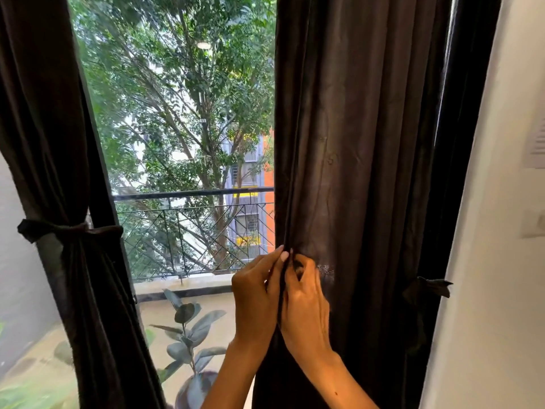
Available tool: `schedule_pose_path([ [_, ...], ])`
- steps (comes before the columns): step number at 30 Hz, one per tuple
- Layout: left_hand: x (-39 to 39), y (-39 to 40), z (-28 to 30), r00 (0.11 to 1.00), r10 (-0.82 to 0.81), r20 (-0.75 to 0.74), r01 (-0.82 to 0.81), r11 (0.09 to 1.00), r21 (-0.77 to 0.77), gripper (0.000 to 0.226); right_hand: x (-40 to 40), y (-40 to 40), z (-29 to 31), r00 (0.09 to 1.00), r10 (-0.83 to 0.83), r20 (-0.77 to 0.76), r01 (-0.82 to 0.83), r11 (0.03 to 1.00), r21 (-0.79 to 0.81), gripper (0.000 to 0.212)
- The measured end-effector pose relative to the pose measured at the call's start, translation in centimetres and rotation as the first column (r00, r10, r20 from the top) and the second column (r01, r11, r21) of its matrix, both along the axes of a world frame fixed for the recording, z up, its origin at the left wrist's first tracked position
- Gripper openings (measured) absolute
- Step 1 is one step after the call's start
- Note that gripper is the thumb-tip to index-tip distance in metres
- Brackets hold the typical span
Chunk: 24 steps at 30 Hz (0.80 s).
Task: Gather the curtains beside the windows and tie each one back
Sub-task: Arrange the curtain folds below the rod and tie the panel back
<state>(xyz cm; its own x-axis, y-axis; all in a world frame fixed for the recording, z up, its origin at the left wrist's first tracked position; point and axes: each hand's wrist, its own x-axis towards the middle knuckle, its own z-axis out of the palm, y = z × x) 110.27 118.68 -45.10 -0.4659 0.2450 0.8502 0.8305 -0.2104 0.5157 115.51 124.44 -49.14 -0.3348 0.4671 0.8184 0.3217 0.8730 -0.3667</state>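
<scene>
By a window (182, 143), two dark curtains: left curtain (53, 128) tied, right curtain (362, 128) edge pinched by left hand (256, 293) and right hand (305, 302).

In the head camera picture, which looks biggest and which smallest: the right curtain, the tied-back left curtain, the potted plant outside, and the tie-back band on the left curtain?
1. Right curtain
2. Left curtain, cut off by the frame edge
3. Potted plant
4. Tie-back band

The plant stands farther away, beyond the glass, so its apparent size is unsure.

No text, label, brand or number can be read; the paper sheet (537, 143) on the wall, up right of the hands, is too blurred.
</scene>
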Motion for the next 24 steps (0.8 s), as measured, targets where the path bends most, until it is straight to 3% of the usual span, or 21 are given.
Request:
schedule_pose_path([
  [2,-0.2,0.0,0.0,0.997,-0.051,0.056,0.052,0.999,-0.015,0.016,0.0,0.2,0.0,1.0,0.0,-0.013,0.0,1.0,-0.023,0.028],
  [5,-0.7,0.2,0.1,0.984,-0.054,0.169,0.055,0.998,-0.002,0.014,0.3,0.6,0.1,0.999,0.042,0.006,-0.043,0.996,0.073,0.044],
  [7,-1.3,0.4,0.2,0.97,-0.028,0.24,0.028,1.0,0.0,0.013,1.0,1.1,0.4,0.989,0.049,-0.138,-0.041,0.998,0.056,0.049],
  [9,-2.1,0.5,0.3,0.957,-0.032,0.287,0.04,0.999,-0.02,0.013,1.7,1.9,0.8,0.962,-0.032,-0.271,0.033,0.999,-0.004,0.061],
  [12,-2.8,0.5,0.5,0.941,-0.078,0.33,0.102,0.993,-0.058,0.019,1.7,2.7,1.9,0.933,-0.142,-0.33,0.109,0.987,-0.116,0.086],
  [16,-2.6,0.6,0.6,0.919,-0.108,0.379,0.135,0.99,-0.045,0.031,1.3,3.3,2.1,0.924,-0.067,-0.376,0.003,0.986,-0.169,0.098],
  [19,-2.6,0.6,0.4,0.912,-0.122,0.392,0.146,0.989,-0.03,0.031,1.6,3.7,2.2,0.911,-0.14,-0.388,0.07,0.979,-0.19,0.095],
  [21,-2.6,0.4,0.3,0.915,-0.123,0.385,0.142,0.99,-0.023,0.031,1.8,3.7,2.3,0.889,-0.11,-0.444,0.027,0.982,-0.189,0.086],
  [24,-2.2,0.4,0.3,0.93,-0.094,0.355,0.113,0.993,-0.034,0.027,1.8,3.8,2.2,0.885,-0.059,-0.462,0.004,0.993,-0.118,0.055],
])
